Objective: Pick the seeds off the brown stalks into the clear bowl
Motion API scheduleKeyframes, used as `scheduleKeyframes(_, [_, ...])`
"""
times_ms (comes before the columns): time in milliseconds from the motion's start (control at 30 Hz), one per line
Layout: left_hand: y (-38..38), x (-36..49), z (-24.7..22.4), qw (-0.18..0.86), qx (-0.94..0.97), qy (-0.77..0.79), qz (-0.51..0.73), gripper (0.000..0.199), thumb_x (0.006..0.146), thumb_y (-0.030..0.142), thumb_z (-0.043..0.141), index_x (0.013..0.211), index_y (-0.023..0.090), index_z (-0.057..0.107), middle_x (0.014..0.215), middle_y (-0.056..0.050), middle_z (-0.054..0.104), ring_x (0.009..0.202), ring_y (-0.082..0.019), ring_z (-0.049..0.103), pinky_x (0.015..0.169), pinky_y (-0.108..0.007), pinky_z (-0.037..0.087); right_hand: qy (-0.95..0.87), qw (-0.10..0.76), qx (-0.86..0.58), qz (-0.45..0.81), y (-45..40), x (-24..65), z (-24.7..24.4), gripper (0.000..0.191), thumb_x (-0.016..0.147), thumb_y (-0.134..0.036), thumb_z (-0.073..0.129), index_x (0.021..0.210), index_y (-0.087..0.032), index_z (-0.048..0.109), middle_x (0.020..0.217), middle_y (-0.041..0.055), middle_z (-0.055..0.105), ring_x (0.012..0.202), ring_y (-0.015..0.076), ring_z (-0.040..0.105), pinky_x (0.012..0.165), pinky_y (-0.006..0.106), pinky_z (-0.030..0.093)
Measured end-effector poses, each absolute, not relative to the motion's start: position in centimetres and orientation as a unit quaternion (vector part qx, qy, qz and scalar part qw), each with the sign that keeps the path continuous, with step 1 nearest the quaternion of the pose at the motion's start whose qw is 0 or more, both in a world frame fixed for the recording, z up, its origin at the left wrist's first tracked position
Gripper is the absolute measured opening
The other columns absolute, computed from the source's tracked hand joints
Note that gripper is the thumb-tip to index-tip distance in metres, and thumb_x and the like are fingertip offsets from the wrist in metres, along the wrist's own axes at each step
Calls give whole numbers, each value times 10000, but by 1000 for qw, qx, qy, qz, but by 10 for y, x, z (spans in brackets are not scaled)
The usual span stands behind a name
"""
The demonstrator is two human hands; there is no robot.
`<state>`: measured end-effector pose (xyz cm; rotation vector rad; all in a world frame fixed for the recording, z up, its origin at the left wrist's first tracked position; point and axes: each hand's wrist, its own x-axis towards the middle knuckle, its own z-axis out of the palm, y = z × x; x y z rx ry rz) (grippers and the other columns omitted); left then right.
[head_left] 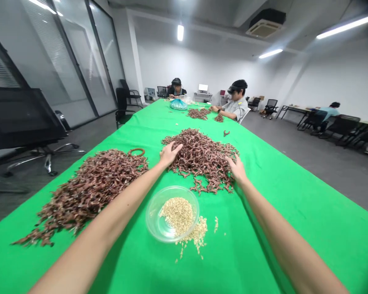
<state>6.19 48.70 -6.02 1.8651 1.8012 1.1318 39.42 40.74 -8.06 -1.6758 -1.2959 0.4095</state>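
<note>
A long table under a green cloth carries everything here. Near its middle, a large heap of reddish-brown dried sprigs sits ahead of the person's hands. The left hand rests palm down on the heap's near left side, its fingers spread wide and holding nothing visible. The right hand touches the heap's near right side, its fingers close together; whether they pinch anything, I cannot tell. A second, longer heap spreads toward the table's left edge, just beyond the left forearm, with a brown ring lying at its far end. Between the forearms, toward the near edge, stands a clear bowl holding pale grains, and more spilled grains lie against and beyond its right side. Farther along, a blue bag and two small brown piles lie near two seated people, one at the far end and one along the right edge, whose hands reach the nearer pile. A black office chair stands beyond the left edge.
</note>
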Motion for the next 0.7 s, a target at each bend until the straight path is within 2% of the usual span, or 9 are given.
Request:
scheduleKeyframes(100, [489,68,-61,153,653,621,406,801,821,761,423,1400,212,499,1460,-127,501,1350,-322,435,1111,-458,293,-537,463,-688,154,409,392,-83,921,769,-731,522,1469,-145,395,1464,196,428,1377,357,355,1146,516,243])
scheduleKeyframes(200, [488,72,-60,152,652,616,416,786,828,749,434,1389,205,517,1448,-126,513,1346,-315,442,1114,-445,298,-544,468,-681,148,407,395,-85,917,775,-735,511,1468,-145,402,1460,192,434,1365,354,371,1145,504,251])
scheduleKeyframes(367, [484,79,-58,162,646,615,422,799,818,754,450,1386,197,523,1437,-130,524,1329,-316,462,1118,-436,304,-553,490,-661,130,404,406,-88,846,801,-704,512,1450,-168,433,1444,165,466,1353,332,397,1136,486,282])
scheduleKeyframes(533, [479,94,-56,169,647,616,417,850,788,792,449,1390,196,516,1434,-135,526,1334,-342,450,1117,-465,300,-553,495,-661,110,397,413,-94,801,819,-671,502,1419,-141,468,1422,175,480,1336,312,418,1131,456,303])
scheduleKeyframes(700, [476,99,-54,182,648,615,412,901,771,821,430,1392,174,509,1429,-150,528,1334,-349,453,1118,-467,302,-558,507,-650,96,395,423,-97,702,853,-621,489,1401,-182,487,1386,154,509,1304,297,444,1099,472,341])
